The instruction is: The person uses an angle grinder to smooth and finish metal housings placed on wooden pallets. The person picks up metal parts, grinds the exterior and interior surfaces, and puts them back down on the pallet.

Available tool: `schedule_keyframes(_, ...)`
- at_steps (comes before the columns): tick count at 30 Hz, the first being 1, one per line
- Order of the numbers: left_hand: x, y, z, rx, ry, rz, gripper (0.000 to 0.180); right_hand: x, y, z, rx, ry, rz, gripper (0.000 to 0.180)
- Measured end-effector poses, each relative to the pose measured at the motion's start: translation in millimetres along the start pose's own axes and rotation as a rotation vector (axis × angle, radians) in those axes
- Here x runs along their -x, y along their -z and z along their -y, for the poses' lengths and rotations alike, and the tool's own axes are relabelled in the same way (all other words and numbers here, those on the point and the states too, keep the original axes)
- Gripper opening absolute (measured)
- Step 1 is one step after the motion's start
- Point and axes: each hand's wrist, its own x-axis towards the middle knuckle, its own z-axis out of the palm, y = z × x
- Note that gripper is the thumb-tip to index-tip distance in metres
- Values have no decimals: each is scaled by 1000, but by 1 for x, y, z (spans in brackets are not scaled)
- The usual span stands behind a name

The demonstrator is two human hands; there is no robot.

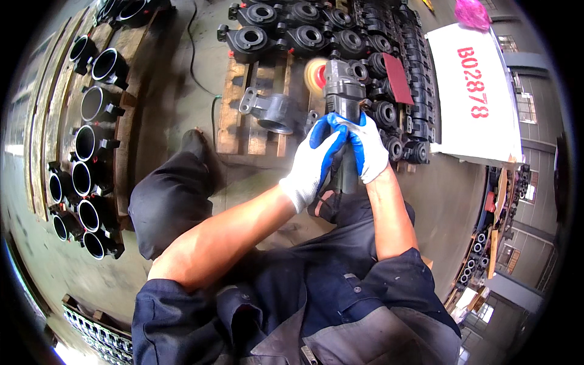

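Observation:
An angle grinder point(344, 88) with a dark body is held upright in front of me, its head pointing away. My left hand point(314, 155), in a white glove with blue coating, is closed on the grinder's body from the left. Gloved the same way, my right hand point(370, 149) wraps it from the right, and the fingers of both meet over it. A round yellowish disc with a red centre point(315, 76) sits at the grinder's head and looks blurred. Left of the grinder, a grey metal casting with a round opening point(275, 112) lies on a wooden pallet point(229, 132).
Rows of black castings point(250, 38) fill the pallet's far and right parts. A dark red rectangular sheet point(398, 79) lies on them. Right stands a large white panel point(471, 91) topped by a pink bundle point(472, 14). More ring-shaped castings point(93, 104) line a left pallet; a cable point(193, 45) crosses the floor.

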Motion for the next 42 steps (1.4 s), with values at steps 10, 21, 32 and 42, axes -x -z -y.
schedule_keyframes(10, 8, -13, 22, -358, 80, 165, 53, 42, 61, 30, -285, -42, -153, 36)
schedule_keyframes(21, 15, 2, 49, -1375, 217, 434, 49, 79, 112, 54, -445, 96, -285, 39)
schedule_keyframes(32, -50, 78, -18, -2356, 60, 40, 51, 101, 137, 52, -510, 182, -284, 42)
schedule_keyframes(42, -80, 140, -44, -2572, -227, -164, 91, 104, 148, 45, -514, 152, -287, 46)
